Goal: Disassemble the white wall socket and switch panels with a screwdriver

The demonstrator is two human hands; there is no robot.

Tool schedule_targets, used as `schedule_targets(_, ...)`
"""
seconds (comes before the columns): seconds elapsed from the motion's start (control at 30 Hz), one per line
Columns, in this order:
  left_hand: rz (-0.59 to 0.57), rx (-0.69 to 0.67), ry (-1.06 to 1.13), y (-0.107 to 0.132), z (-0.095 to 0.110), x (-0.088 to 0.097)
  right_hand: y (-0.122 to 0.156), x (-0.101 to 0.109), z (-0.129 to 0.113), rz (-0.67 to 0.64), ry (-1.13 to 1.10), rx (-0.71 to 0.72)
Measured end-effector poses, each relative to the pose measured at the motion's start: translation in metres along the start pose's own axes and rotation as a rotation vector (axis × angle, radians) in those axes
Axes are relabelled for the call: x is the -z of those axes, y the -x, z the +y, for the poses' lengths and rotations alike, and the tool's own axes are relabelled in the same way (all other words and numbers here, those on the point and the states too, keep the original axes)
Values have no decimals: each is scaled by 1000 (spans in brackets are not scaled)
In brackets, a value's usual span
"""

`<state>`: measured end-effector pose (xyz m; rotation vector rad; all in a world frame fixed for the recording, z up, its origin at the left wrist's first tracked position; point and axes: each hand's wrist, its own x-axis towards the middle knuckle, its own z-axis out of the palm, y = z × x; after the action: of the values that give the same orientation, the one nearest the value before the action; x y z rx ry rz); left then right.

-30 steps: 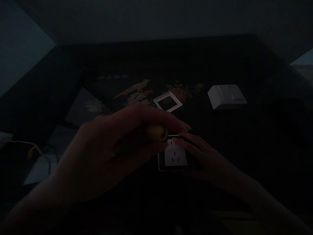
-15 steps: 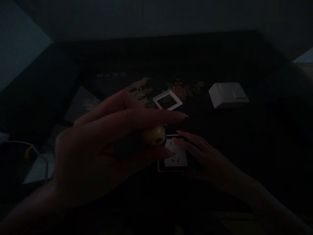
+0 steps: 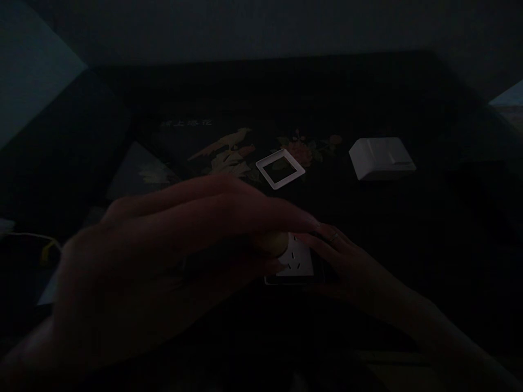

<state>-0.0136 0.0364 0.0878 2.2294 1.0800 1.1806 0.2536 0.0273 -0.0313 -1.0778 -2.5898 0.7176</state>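
In the dim light, my left hand [image 3: 175,256] is closed around what looks like a screwdriver [image 3: 272,243]. Only the rounded yellow end of its handle shows between fingers and thumb; its shaft is hidden. Beneath it lies a white wall socket [image 3: 300,258] with slotted holes and a dark surround with a pale rim. The left fingers cover its upper left part. My right hand [image 3: 341,261], wearing a ring, grips the socket at its right side, fingers on the upper edge. Its thumb is lost in shadow.
A white square cover frame [image 3: 266,172] lies beyond the hands on a dark mat [image 3: 188,141] printed with a bird and flowers. A white box-shaped part [image 3: 381,159] stands at the right. A pale cable [image 3: 35,235] with a yellow piece [image 3: 46,251] is at the left.
My left hand has come down and tilted over the socket, with the yellow handle end lower and slightly to the right. The right hand has hardly moved.
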Motion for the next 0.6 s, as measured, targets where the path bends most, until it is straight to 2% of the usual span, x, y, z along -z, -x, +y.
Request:
schedule_targets(0.07,-150,-12,-118,3,0,2,0,1,0,-13,-14,-9)
schedule_targets(0.1,-185,-13,-150,4,1,3,-1,1,0,-17,-22,-8)
schedule_targets(0.37,-166,52,80,2,-1,1,-2,3,-1,-33,-81,-31)
schedule_targets(0.6,-250,95,295,-9,-13,5,-5,7,-4,-66,-172,-94)
